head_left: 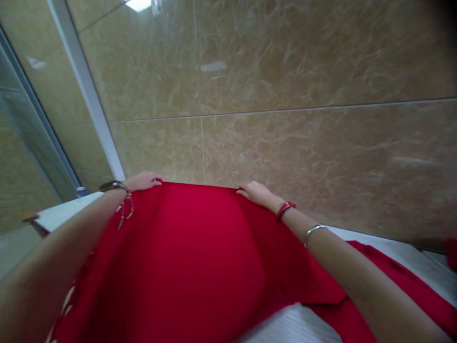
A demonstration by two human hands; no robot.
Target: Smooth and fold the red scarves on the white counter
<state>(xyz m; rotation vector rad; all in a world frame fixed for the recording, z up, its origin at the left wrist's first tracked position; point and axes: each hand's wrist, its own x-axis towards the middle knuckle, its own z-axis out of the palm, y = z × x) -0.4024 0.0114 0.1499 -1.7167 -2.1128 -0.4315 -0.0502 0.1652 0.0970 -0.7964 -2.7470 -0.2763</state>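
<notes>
A large red cloth (200, 247) hangs stretched between my hands, its far edge pulled nearly straight. At that edge's left end, my left hand (144, 181) pinches the fabric. My right hand (255, 191) grips the same edge further right, with thumb and fingers closed on it. Light trim shows along the cloth's lower left side. More red fabric spreads to the right under my right forearm, partly hidden by it. Whether the cloth is a garment I cannot tell.
Beneath the cloth lies a white table (67, 210), with its left corner showing. A tan marble-tiled wall (285, 62) rises close behind it. A metal-framed glass panel (32, 124) stands at the left. Another bit of red fabric (452, 255) shows at the right edge.
</notes>
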